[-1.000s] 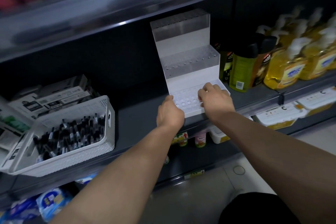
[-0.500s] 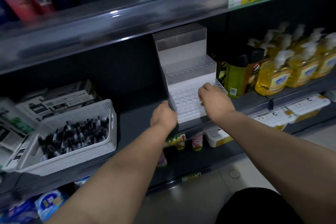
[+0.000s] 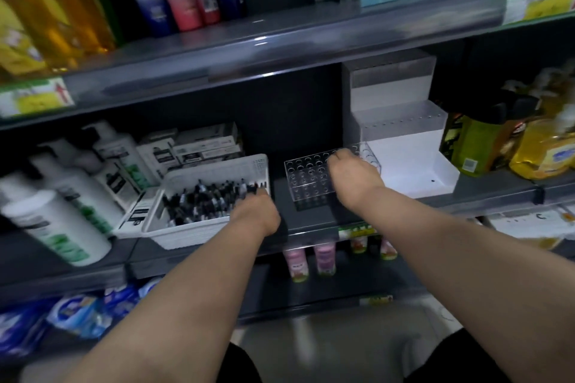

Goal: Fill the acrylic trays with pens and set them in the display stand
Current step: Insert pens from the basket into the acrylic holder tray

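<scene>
Arms outstretched; right hand fingers curled; left hand palm-down.

Seen over my remote feed, no wording reads clearly. A red upward arrow marks the yellow-and-green shelf tag at left; a similar tag on the upper rail at right is blurred. The green bottle carries a square code patch. The blue labels on the yellow soap bottles are illegible.

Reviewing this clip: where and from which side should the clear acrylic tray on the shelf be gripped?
I'd pinch the acrylic tray across its long front and back walls, coming from above and the front. It sits level, its top is all holes, and the right hand holds its right end.
</scene>
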